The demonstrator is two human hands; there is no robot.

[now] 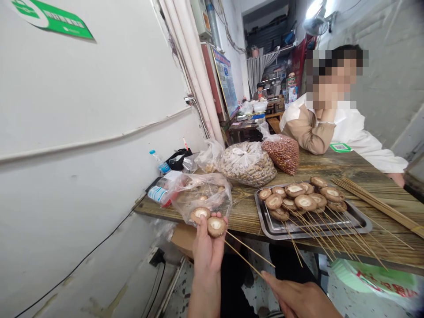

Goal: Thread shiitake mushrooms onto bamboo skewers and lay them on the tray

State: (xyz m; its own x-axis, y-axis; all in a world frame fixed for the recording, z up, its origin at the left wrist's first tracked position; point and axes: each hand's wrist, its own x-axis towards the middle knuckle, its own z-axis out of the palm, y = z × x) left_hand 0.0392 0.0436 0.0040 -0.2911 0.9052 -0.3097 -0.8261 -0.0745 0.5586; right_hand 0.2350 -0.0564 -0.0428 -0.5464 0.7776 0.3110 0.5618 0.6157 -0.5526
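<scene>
My left hand (209, 251) is closed around two brown shiitake mushrooms (217, 226), their pale undersides facing up. Two thin bamboo skewers (243, 257) run from these mushrooms down to the right. My right hand (294, 295) pinches the lower end of one skewer; the other skewer's end is free. Just behind my left hand lies a clear plastic bag (202, 187) with more mushrooms inside. To the right, a metal tray (265, 227) bears a pile of skewered mushrooms (304, 202), the sticks pointing toward me over the tray's rim.
A bundle of bamboo skewers (380, 203) lies on the wooden table (241, 194). Bags of peanuts (248, 165) and red-brown nuts or beans (281, 152) stand behind. A water bottle (160, 162) is by the wall. A person (311, 128) leans on the table; another sits farther back.
</scene>
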